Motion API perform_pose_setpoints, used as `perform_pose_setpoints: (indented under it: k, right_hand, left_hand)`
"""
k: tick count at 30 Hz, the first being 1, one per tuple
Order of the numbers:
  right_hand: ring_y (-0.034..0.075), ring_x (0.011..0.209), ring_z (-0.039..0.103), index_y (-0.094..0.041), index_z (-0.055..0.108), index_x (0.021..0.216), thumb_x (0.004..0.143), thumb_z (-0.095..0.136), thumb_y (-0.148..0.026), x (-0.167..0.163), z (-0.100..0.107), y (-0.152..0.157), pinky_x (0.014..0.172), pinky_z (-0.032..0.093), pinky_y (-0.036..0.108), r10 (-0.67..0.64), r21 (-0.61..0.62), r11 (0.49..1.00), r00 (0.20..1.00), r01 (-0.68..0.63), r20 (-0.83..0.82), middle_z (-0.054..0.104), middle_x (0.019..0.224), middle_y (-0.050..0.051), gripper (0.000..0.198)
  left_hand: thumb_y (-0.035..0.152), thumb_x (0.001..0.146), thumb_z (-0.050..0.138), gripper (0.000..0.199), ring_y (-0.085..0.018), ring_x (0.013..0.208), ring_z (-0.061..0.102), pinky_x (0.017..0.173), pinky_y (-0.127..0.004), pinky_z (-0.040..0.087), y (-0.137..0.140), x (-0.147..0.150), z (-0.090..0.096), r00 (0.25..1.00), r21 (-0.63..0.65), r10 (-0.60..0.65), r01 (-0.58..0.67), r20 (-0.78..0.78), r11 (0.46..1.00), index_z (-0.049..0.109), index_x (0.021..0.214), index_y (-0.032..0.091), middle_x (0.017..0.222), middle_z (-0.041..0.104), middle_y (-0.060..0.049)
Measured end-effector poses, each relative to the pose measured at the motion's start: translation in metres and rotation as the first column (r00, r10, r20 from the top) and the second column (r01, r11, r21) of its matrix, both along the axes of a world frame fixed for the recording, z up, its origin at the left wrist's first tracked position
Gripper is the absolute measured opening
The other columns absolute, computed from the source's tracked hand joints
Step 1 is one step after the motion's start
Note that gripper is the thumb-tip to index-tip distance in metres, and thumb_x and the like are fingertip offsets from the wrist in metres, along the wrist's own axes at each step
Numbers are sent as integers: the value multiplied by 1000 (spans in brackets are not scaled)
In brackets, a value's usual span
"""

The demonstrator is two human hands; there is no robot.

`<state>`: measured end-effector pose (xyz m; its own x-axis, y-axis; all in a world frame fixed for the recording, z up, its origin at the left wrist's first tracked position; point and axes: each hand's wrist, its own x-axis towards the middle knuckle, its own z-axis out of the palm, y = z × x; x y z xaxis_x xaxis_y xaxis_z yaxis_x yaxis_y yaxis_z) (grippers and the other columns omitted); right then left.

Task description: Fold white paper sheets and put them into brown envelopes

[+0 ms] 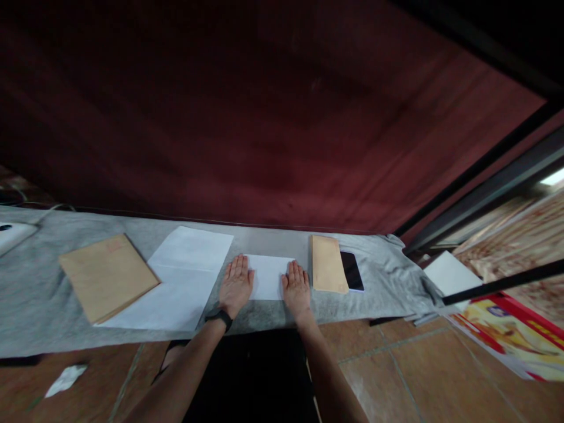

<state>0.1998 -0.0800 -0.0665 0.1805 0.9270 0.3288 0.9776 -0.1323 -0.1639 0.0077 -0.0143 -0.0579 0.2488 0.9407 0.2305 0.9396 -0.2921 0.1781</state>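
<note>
A small white sheet of paper [268, 277], perhaps folded, lies in front of me on the grey cloth. My left hand [237, 284] rests flat at its left edge, fingers stretched out. At the right edge, my right hand [296, 288] lies flat in the same way. Neither hand grips anything. To the left of my left hand is a larger white sheet [189, 273] with a crease across it. A brown envelope stack [110, 273] overlaps that sheet's left side. Right of my right hand lies another brown envelope stack [326, 264].
A dark phone [351, 271] lies partly beneath the right envelopes. The grey cloth [388, 282] covers a narrow table against a dark red panel [282, 147]. A white device with a cable [15, 235] sits far left. A colourful box [511, 335] stands low at right.
</note>
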Motion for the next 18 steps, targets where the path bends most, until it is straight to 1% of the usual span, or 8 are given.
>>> perform_pose_setpoints:
  k: [4, 6, 8, 10, 11, 14, 16, 18]
  right_hand:
    - [28, 142, 41, -7, 38, 152, 106, 34, -33, 0, 1, -2, 115, 32, 47, -5, 15, 1000, 1000, 5, -3, 42, 153, 19, 53]
    - [29, 142, 41, -6, 38, 151, 106, 33, -33, -1, 1, -2, 115, 32, 48, -8, 15, 1000, 1000, 8, 1, 43, 153, 20, 53]
    - [30, 141, 42, -5, 38, 151, 106, 32, -33, -1, 0, -1, 115, 31, 48, -9, 14, 1000, 1000, 9, 4, 43, 153, 20, 53]
    - [30, 142, 41, -5, 39, 151, 105, 33, -33, -1, -1, -1, 116, 31, 49, -11, 13, 1000, 1000, 11, 2, 43, 153, 20, 53]
    - [30, 142, 40, -6, 39, 151, 105, 33, -33, -1, -1, -1, 116, 31, 49, -11, 11, 1000, 1000, 11, 0, 43, 153, 20, 53]
    - [29, 143, 39, -8, 39, 151, 105, 34, -32, 0, -2, 0, 116, 31, 49, -10, 5, 1000, 1000, 10, -8, 42, 154, 19, 52]
    - [29, 143, 40, -8, 39, 151, 105, 34, -32, 1, -2, 0, 116, 31, 49, -8, 4, 1000, 1000, 8, -11, 42, 154, 18, 53]
    - [29, 143, 39, -8, 37, 152, 105, 34, -33, 0, -1, 0, 116, 31, 49, -8, 4, 1000, 1000, 8, -14, 41, 154, 19, 53]
  left_hand:
    - [32, 100, 26, 60, -29, 149, 30, 122, -45, 24, -2, -2, -1, 999, 32, 48, -48, 10, 998, 39, 148, -2, 155, 40, -21]
    - [31, 100, 26, 60, -29, 149, 30, 122, -46, 25, -7, 3, 1, 999, 63, 46, -47, 26, 997, 39, 148, -3, 155, 40, -22]
    - [31, 100, 26, 60, -28, 149, 29, 122, -46, 25, -16, 16, 3, 998, 83, -39, 35, 42, 996, 39, 148, -2, 156, 39, -20]
    - [33, 100, 27, 59, -26, 149, 29, 123, -43, 25, -26, 33, 4, 980, 80, -190, 186, 51, 979, 39, 150, 3, 157, 39, -16]
    - [33, 100, 27, 59, -25, 149, 30, 123, -43, 25, -30, 42, 4, 971, 73, -230, 225, 59, 972, 39, 150, 4, 157, 39, -14]
    - [34, 100, 28, 59, -25, 148, 33, 122, -44, 27, -38, 56, 0, 963, 58, -257, 253, 84, 966, 41, 149, 5, 155, 42, -15]
    - [34, 99, 29, 59, -26, 148, 33, 122, -46, 27, -38, 53, -4, 963, 65, -256, 251, 88, 966, 41, 149, 5, 155, 42, -16]
    - [34, 99, 29, 59, -25, 149, 30, 122, -46, 25, -36, 41, -7, 965, 72, -252, 247, 77, 966, 40, 150, 5, 156, 40, -16]
